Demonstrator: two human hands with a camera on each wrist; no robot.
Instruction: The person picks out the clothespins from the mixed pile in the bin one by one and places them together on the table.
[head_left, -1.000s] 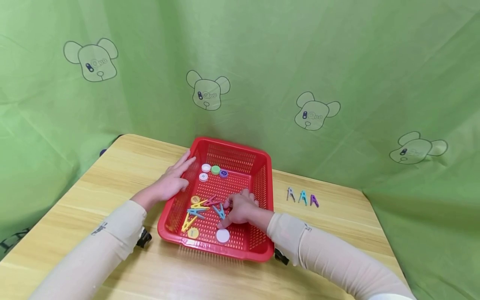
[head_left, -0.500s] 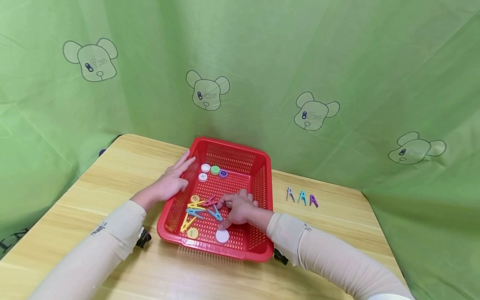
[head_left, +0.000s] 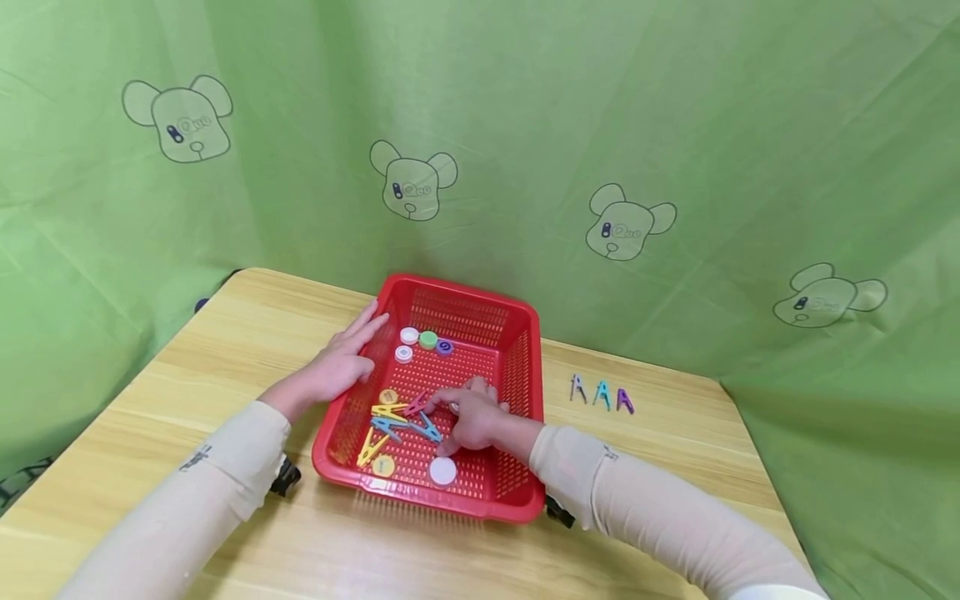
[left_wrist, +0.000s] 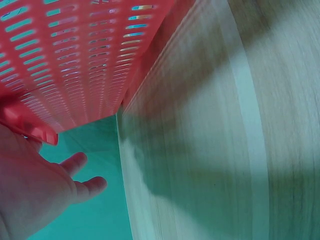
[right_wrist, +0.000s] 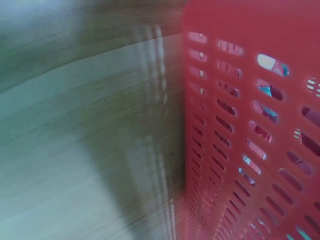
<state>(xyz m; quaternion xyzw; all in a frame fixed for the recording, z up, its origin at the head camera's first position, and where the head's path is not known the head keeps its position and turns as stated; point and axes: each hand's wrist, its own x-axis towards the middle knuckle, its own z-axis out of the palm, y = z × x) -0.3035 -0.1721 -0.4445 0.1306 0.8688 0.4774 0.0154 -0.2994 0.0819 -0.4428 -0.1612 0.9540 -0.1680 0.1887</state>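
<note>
A red plastic basket (head_left: pixel 480 507) stands on the wooden table in the head view. My left hand (head_left: pixel 341 367) rests on its left rim, fingers spread along the edge and thumb over the inner side. Inside the basket my right hand (head_left: pixel 474 421) reaches down, its index finger stretched to a blue clothespin (head_left: pixel 426 427) and its thumb near a large white round cap (head_left: pixel 442 471). Left of that clothespin lie yellow (head_left: pixel 372 447), pink (head_left: pixel 416 404) and other blue clothespins (head_left: pixel 387 426). Part of a small pale thing shows under the right hand.
White (head_left: pixel 408 335), green (head_left: pixel 428 339) and purple caps (head_left: pixel 445 347) sit at the basket's back left. Yellow caps (head_left: pixel 383 465) lie along its left side. Three clothespins (head_left: pixel 602 394) lie in a row on the table (head_left: pixel 660 467) to the right. A green curtain hangs behind.
My right index finger has moved left, and the blue clothespin has shifted left with it, up against the other clothespins. My left hand stays on the rim.
</note>
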